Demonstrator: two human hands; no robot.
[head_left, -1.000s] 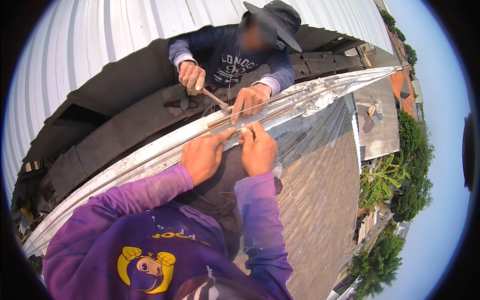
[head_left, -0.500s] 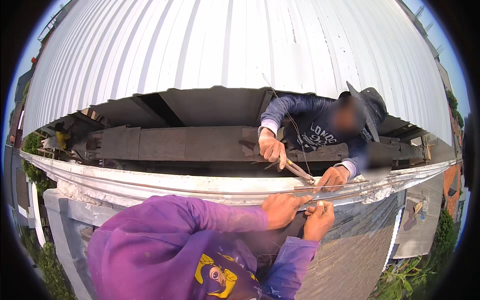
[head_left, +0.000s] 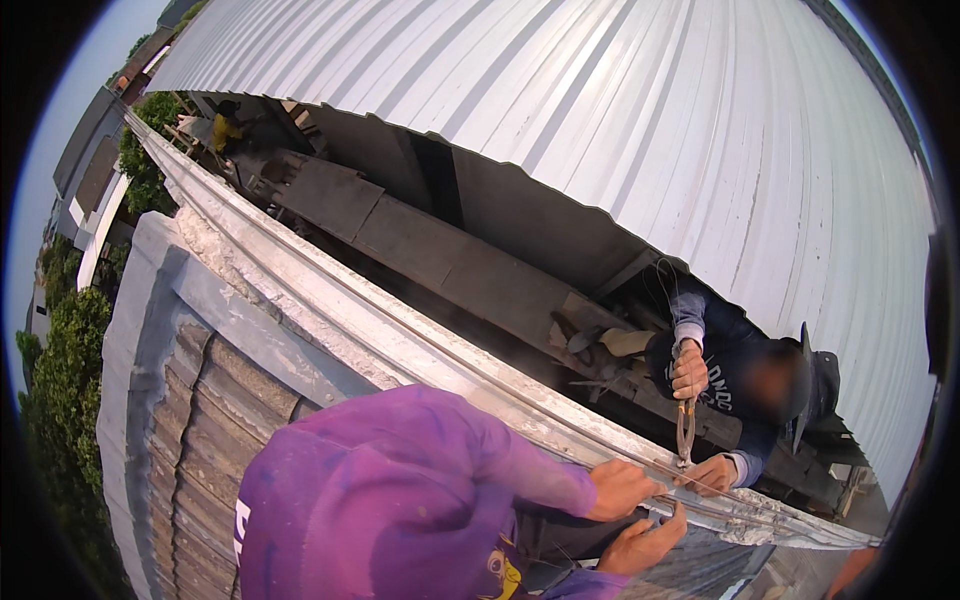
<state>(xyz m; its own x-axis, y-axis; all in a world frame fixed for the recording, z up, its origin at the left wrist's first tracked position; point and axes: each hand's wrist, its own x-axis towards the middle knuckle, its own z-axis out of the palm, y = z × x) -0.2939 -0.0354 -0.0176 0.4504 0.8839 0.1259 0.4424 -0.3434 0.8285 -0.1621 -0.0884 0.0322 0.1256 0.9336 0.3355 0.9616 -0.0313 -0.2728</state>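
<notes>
My left hand [head_left: 620,490] reaches along the edge of the white beam in a purple sleeve. Its fingers are curled against the thin metal rods [head_left: 545,425], though the exact contact is partly hidden. Just below it, my right hand [head_left: 642,546] has its thumb and a raised finger apart, with nothing visible between them. Across the beam a co-worker's hand [head_left: 690,370] grips pincers [head_left: 686,430], jaws down at the rods. That person's other hand [head_left: 710,474] rests on the rods beside the jaws.
A white corrugated metal roof [head_left: 600,90] overhangs the far side. Under it, dark boards [head_left: 420,240] line a deep gap beside the beam [head_left: 330,300]. Older brown corrugated roofing [head_left: 220,440] lies to the near left. A loop of thin wire [head_left: 663,278] rises by the co-worker's sleeve.
My view has swung left and tilted, so the beam now slopes down to the right. My right hand's fingers have parted from a pinch. The co-worker still holds the pincers at the rods.
</notes>
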